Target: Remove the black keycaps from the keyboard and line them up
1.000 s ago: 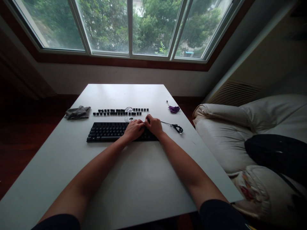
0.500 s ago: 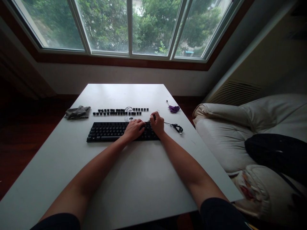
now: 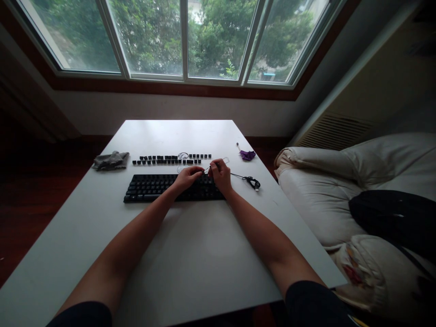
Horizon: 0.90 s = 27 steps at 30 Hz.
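A black keyboard (image 3: 148, 187) lies across the white table. Over its right part, my right hand (image 3: 220, 177) is closed around a thin wire keycap puller (image 3: 226, 160), whose wire loop sticks out past the knuckles. The puller's other end points left, toward my left hand (image 3: 185, 178). Thumb and forefinger of that left hand are pinched together at the wire tips; whatever is between them is too small to make out. Behind the keyboard, loose black keycaps (image 3: 163, 161) stand in two rows. My hands cover some of the right-hand keys.
A grey cloth (image 3: 111, 161) lies at the table's left edge. To the right are a purple cloth-like thing (image 3: 247, 156) and a coiled black cable (image 3: 251, 182). A clear round thing (image 3: 183, 155) sits among the keycaps. Beyond the table's right edge stands a pale sofa (image 3: 306, 195).
My left hand has lifted off the keys into a pinch beside the right hand. My right hand has shifted slightly left and turned, bringing the puller's wire tips toward the left fingers.
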Tool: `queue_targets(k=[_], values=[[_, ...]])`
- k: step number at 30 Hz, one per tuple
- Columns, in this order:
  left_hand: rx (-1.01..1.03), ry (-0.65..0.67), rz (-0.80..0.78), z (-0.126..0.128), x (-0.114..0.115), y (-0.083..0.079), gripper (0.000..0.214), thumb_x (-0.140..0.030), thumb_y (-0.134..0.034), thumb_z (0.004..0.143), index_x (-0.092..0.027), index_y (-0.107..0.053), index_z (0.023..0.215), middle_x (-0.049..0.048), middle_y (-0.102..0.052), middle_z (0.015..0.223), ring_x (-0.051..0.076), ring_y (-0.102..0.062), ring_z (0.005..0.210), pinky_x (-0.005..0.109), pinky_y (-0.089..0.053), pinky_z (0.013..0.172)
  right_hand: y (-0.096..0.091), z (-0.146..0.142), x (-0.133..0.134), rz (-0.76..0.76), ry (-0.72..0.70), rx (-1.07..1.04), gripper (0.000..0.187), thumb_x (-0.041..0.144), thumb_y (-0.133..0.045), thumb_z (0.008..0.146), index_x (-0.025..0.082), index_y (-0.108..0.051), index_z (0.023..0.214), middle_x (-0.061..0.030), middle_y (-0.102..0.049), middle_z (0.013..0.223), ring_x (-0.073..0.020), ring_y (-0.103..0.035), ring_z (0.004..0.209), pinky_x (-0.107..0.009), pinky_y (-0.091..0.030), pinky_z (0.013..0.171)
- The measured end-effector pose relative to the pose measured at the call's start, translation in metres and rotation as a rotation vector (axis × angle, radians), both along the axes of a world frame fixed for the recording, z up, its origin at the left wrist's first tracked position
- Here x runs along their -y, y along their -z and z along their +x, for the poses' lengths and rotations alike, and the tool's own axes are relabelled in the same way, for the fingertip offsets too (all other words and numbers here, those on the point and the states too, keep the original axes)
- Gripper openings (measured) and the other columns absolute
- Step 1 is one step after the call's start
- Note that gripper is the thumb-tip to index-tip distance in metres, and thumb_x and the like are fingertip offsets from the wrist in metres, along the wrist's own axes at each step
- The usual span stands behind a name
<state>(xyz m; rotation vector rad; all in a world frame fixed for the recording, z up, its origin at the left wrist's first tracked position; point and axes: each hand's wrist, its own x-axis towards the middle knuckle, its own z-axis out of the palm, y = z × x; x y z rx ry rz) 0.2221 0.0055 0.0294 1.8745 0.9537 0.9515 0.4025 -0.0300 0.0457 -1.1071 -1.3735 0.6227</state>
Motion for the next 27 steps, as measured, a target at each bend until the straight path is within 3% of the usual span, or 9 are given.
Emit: queue_targets(k=[6, 15, 20, 27], values=[[0.047, 0.024, -0.043, -0.003, -0.004, 0.004, 0.033, -0.039, -0.064, 0.085, -0.018, -0.074, 0.108, 0.0073, -0.076, 0.106, 0.023, -0.069, 0.1, 0.035, -0.051, 0.094, 0.001, -0.002, -0.002, -0.008, -0.093, -0.121, 0.027, 0.051, -0.054, 0.093, 0.024, -0.056, 0.094, 0.004, -0.062, 0.063, -0.0134, -0.058, 0.053, -0.025, -0.047, 0.055], [-0.056, -0.026, 0.033, 0.002, -0.003, 0.008, 0.022, -0.018, -0.055, 0.08, -0.019, -0.073, 0.093, 0.0025, -0.075, 0.092, 0.018, -0.068, 0.089, 0.032, -0.051, 0.09, 0.008, 0.003, -0.012, -0.015, 0.031, -0.193, 0.024, 0.047, -0.048, 0.096, 0.025, -0.05, 0.088, 0.0063, -0.054, 0.058, -0.0115, -0.051, 0.049, -0.023, -0.042, 0.05], [-0.224, -0.122, 0.132, 0.002, 0.005, -0.002, 0.018, -0.021, -0.056, 0.084, -0.021, -0.073, 0.092, 0.0022, -0.074, 0.09, 0.019, -0.066, 0.084, 0.031, -0.05, 0.08, 0.011, 0.009, -0.017, -0.017, 0.129, -0.138, 0.023, 0.043, -0.046, 0.096, 0.024, -0.05, 0.085, 0.0054, -0.055, 0.059, -0.0115, -0.052, 0.049, -0.023, -0.042, 0.051], [-0.446, 0.112, 0.361, 0.006, 0.024, -0.029, 0.018, -0.025, -0.06, 0.087, -0.023, -0.073, 0.099, 0.004, -0.071, 0.095, 0.02, -0.063, 0.089, 0.032, -0.047, 0.082, 0.016, 0.016, -0.024, -0.026, 0.218, -0.165, 0.024, 0.043, -0.042, 0.097, 0.024, -0.049, 0.083, 0.0059, -0.054, 0.058, -0.0118, -0.052, 0.048, -0.022, -0.043, 0.05]])
